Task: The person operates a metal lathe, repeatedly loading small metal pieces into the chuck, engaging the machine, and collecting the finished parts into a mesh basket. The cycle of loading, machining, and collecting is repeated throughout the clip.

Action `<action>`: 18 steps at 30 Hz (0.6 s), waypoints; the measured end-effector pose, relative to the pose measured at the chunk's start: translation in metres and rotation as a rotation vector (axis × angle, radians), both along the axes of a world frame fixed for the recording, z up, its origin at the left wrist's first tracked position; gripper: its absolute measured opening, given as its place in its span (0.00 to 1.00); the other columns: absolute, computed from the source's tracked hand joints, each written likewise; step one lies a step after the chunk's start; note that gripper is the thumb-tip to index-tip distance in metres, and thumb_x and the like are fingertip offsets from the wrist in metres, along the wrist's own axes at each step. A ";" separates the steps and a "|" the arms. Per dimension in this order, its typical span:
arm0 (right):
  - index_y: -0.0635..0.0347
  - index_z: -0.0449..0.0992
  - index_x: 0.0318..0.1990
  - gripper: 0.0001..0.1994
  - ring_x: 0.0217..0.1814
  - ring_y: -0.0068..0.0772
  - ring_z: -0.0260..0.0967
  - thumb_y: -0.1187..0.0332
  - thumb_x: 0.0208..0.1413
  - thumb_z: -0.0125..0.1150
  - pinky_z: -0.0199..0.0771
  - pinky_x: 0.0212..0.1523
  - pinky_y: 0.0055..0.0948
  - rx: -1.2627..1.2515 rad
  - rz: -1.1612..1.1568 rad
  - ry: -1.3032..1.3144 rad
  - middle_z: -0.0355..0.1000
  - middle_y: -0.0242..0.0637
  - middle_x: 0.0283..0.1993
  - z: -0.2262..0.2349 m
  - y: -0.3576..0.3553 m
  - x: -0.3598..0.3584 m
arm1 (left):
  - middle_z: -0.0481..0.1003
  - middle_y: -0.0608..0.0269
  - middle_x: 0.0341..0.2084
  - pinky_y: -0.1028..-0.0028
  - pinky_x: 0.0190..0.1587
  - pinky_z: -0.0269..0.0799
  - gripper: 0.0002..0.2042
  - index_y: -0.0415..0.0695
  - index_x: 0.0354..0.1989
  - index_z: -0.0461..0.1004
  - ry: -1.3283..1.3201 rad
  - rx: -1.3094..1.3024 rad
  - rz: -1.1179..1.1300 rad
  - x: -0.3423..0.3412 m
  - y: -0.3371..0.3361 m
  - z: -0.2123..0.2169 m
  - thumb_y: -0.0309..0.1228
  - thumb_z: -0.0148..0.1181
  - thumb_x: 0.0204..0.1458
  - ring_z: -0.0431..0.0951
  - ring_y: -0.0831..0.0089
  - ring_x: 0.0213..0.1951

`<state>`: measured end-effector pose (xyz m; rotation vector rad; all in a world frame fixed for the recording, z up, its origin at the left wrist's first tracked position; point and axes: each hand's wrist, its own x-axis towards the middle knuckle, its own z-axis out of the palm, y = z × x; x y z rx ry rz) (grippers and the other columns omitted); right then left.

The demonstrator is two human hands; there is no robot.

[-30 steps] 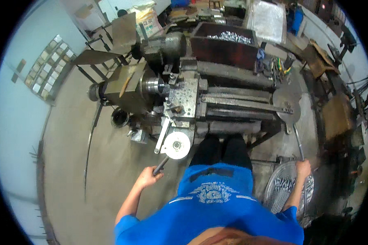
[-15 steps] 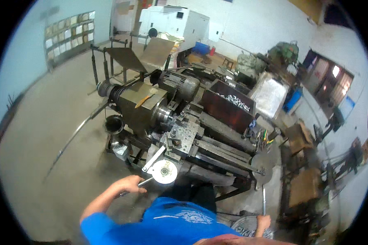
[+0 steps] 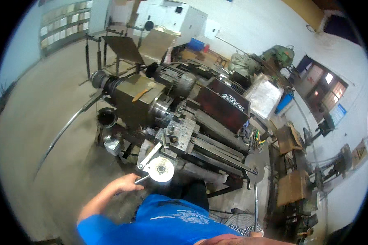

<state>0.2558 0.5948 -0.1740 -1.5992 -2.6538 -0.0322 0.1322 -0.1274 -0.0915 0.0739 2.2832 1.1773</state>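
My left hand [image 3: 128, 183] is closed round the metal handle [image 3: 142, 179] that sticks out from a white round handwheel [image 3: 161, 169] on the front of a lathe. At the lower edge, my right hand [image 3: 256, 234] is partly cut off, closed at the bottom end of a long metal lever [image 3: 256, 206]. That lever rises to a flat grey disc [image 3: 258, 166] at the lathe's right end. Above the handwheel sits the tool post [image 3: 171, 130] on its drilled carriage, facing the shiny chuck [image 3: 160, 108]. Beside my right hand is a round basket [image 3: 240, 220] of small metal parts.
An orange-handled brush [image 3: 141, 95] lies on the headstock [image 3: 131, 100]. Behind the bed stands a dark metal bin [image 3: 221, 108] holding small shiny parts. From the headstock a long bar [image 3: 65, 132] slants out leftward. Cardboard-topped stands [image 3: 292, 188] line the right side.
My right hand has come nearer my body, down to the lower edge, and more of the lever shows. My left hand stays on the handwheel handle. The whole view has shifted slightly.
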 end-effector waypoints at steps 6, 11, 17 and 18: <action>0.66 0.76 0.37 0.22 0.47 0.50 0.70 0.59 0.34 0.63 0.71 0.47 0.40 -0.099 -0.136 -0.092 0.73 0.53 0.41 -0.005 0.015 0.102 | 0.78 0.57 0.31 0.71 0.41 0.69 0.19 0.42 0.42 0.75 -0.021 0.068 0.029 -0.006 0.001 -0.007 0.38 0.62 0.43 0.76 0.70 0.36; 0.64 0.78 0.34 0.19 0.46 0.48 0.71 0.58 0.36 0.60 0.72 0.44 0.38 -0.093 -0.114 -0.128 0.74 0.51 0.41 0.046 -0.047 0.068 | 0.78 0.60 0.26 0.74 0.36 0.70 0.16 0.37 0.37 0.75 -0.079 0.144 0.108 -0.003 0.001 0.001 0.35 0.63 0.41 0.76 0.75 0.31; 0.64 0.75 0.40 0.24 0.50 0.45 0.70 0.57 0.36 0.60 0.71 0.48 0.34 -0.097 -0.242 -0.174 0.72 0.48 0.46 0.060 -0.055 0.068 | 0.77 0.56 0.28 0.73 0.39 0.70 0.18 0.35 0.40 0.74 -0.162 0.262 0.185 -0.008 0.003 -0.012 0.30 0.64 0.41 0.77 0.71 0.32; 0.64 0.75 0.40 0.24 0.50 0.46 0.70 0.56 0.35 0.61 0.71 0.48 0.35 -0.101 -0.259 -0.157 0.72 0.48 0.46 0.062 -0.058 0.066 | 0.78 0.55 0.29 0.73 0.38 0.70 0.17 0.34 0.40 0.75 -0.163 0.296 0.168 -0.008 0.000 -0.019 0.30 0.63 0.41 0.77 0.72 0.32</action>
